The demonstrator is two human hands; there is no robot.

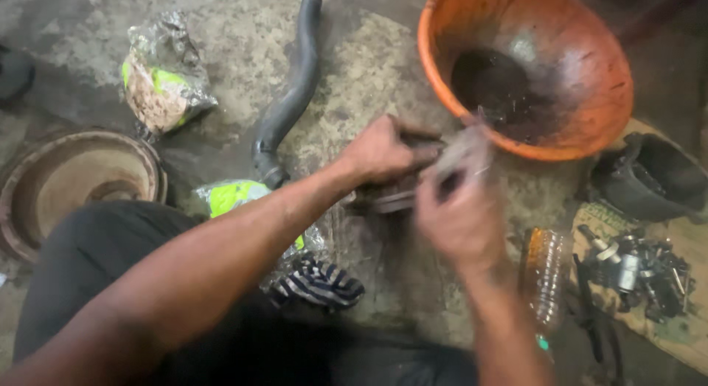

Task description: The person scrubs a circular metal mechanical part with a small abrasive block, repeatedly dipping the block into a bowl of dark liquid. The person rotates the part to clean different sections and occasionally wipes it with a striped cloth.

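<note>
Rust covers a shallow round pan (74,181) at the left edge. A greasy metal part (402,194) is gripped mid-floor by the left hand (380,151); the blurred right hand (457,216) is closed on it. An orange basin (525,69) holding dark residue is seen just beyond.

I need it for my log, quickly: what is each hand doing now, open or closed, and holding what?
Left hand: closed on a dark metal part.
Right hand: blurred, on the same part; grip cannot be told.
</note>
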